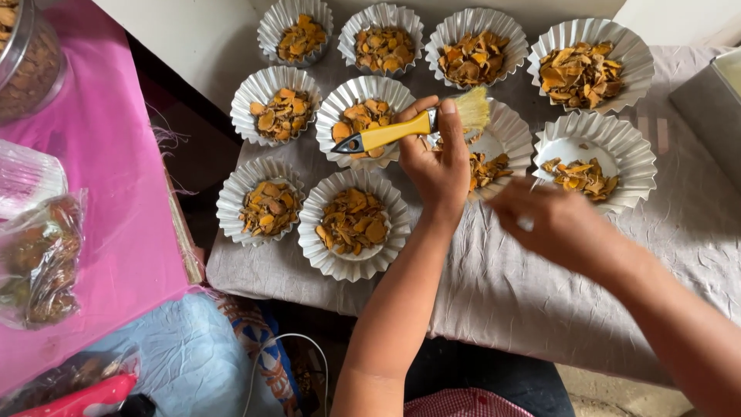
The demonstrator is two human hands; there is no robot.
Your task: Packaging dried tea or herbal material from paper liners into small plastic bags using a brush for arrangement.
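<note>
Grey cloth-covered table (540,293) across centre, pink cloth (116,193) at 9 o'clock. Ten fluted foil cups (355,224) of orange-brown slices on grey cloth. Left hand (440,166) clenched around yellow-handled brush (401,131), centre, bristles toward 2 o'clock. Right hand (552,220) blurred at 4 o'clock of brush; grip unreadable.

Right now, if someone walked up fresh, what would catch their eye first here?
First, the fluted foil cups of orange-yellow dried slices, set in rows on the grey cloth. At the centre, the left hand holds a yellow-handled brush above them, with the blurred right hand beside it. At the left edge lies a bright pink sheet.
</note>
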